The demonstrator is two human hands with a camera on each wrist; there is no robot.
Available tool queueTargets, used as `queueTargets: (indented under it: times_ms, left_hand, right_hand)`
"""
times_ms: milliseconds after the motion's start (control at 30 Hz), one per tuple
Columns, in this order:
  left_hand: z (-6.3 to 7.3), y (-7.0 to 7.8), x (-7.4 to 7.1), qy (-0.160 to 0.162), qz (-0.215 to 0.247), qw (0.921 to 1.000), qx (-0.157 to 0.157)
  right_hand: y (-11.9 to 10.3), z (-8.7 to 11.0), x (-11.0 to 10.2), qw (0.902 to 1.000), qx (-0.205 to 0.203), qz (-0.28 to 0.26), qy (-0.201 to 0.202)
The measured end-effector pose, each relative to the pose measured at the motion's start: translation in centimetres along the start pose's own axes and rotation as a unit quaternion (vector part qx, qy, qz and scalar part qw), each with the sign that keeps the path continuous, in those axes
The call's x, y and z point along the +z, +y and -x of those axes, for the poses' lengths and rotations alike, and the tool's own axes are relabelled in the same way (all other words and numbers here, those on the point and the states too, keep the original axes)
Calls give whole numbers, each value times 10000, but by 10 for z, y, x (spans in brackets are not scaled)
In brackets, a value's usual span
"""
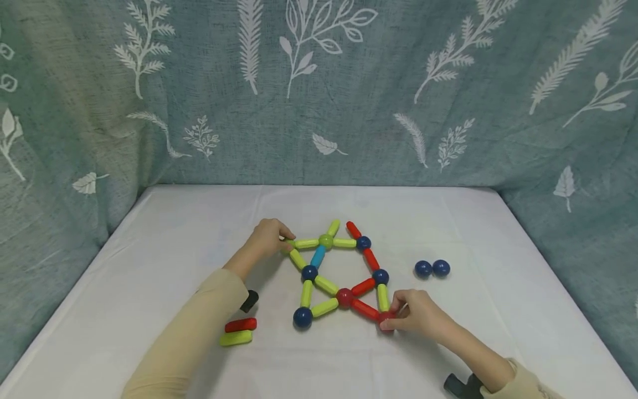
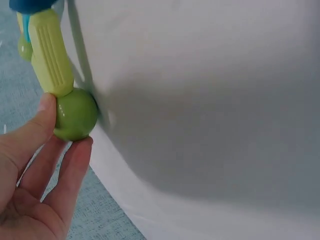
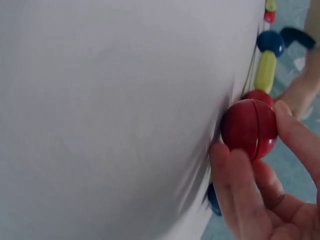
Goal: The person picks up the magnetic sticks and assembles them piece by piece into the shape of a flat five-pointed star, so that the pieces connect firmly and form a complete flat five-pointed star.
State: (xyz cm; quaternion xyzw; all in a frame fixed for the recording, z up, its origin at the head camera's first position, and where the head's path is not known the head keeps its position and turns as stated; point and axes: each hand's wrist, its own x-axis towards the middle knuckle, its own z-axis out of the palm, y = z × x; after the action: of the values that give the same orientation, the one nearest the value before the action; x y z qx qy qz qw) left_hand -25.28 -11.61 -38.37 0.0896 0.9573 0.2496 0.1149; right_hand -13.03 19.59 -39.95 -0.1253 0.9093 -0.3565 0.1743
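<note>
A flat frame of coloured rods and balls lies on the white table. At its upper left corner my left hand (image 1: 269, 237) pinches a green ball (image 2: 76, 114) between thumb and fingers; a yellow-green rod (image 2: 52, 52) joins it to a dark blue ball (image 1: 309, 272). My right hand (image 1: 417, 315) grips a red ball (image 3: 249, 128) at the frame's lower right corner. Another red ball (image 1: 345, 297) sits mid-frame, linked by red and yellow-green rods. One blue rod (image 1: 318, 255) runs up to a second green ball (image 1: 326, 240). A red rod (image 1: 353, 229) sticks out loose-ended at the top.
Two dark blue balls (image 1: 432, 269) lie side by side to the right of the frame. Near my left forearm are a loose red rod (image 1: 241, 325) and a yellow-green rod (image 1: 236, 338). A leaf-patterned curtain (image 1: 324, 122) hangs behind the table (image 1: 448, 216).
</note>
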Motion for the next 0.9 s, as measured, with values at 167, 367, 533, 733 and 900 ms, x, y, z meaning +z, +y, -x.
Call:
queueTargets:
  times_ms: [167,367,533,733,900]
  left_hand:
    - [-9,5,-3,-204,89,9997,-43]
    - [-12,6,-3,-241,104,9995,-188]
    - [-11,6,-2,-218,195,9992,-275]
    - [-10,7,-3,-253,152,9993,-248]
    - [-9,7,-4,-252,134,9991,-327]
  right_hand:
    - [0,5,-2,9994,-299,-88,-178]
    - [16,5,-27,9954,-888,-348,62]
    - [36,1,-58,9879,-1127,-692,814]
    - [67,-4,-90,9818,-1089,-574,1447]
    - [85,-9,-105,9937,-597,-320,891]
